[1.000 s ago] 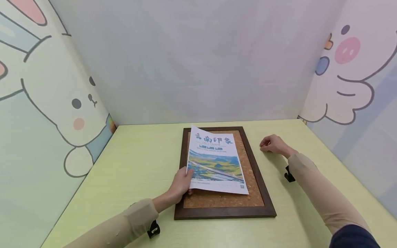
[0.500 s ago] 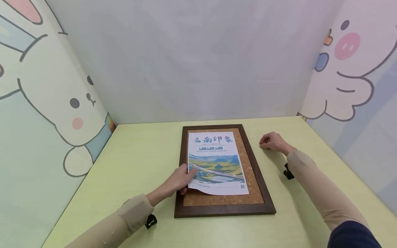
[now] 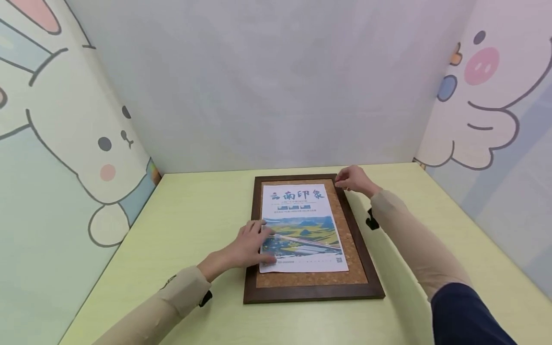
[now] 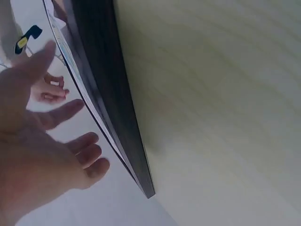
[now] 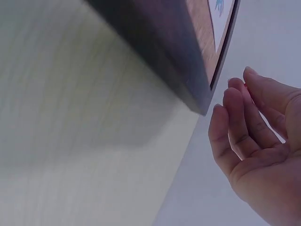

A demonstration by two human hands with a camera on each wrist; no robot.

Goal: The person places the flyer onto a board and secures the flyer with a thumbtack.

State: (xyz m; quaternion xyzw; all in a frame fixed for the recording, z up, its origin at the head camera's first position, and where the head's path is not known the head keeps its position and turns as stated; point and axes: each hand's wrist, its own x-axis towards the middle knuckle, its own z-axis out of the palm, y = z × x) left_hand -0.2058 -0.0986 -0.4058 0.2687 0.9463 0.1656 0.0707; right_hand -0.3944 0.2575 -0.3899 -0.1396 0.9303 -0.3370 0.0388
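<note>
A printed poster (image 3: 302, 235) with blue Chinese lettering and a landscape picture lies on a cork board (image 3: 312, 279) in a dark brown frame (image 3: 314, 291). My left hand (image 3: 247, 243) is spread over the poster's lower left edge, fingers apart, fingertips on the paper. At the board's far right corner, my right hand (image 3: 355, 180) hovers with thumb and index finger together. Between those fingertips a tiny red thing (image 5: 245, 85) shows in the right wrist view; most of it is hidden, so its kind is unclear.
The board lies on a pale yellow-green table (image 3: 194, 206). A grey wall (image 3: 280, 96) stands behind it. Side walls with a cartoon rabbit (image 3: 86, 124) and a pig (image 3: 483, 67) enclose the table left and right.
My left hand has let go of the poster's edge and spread over it; the paper now lies flatter. My right hand has moved left and away from me, from the table to the board's corner.
</note>
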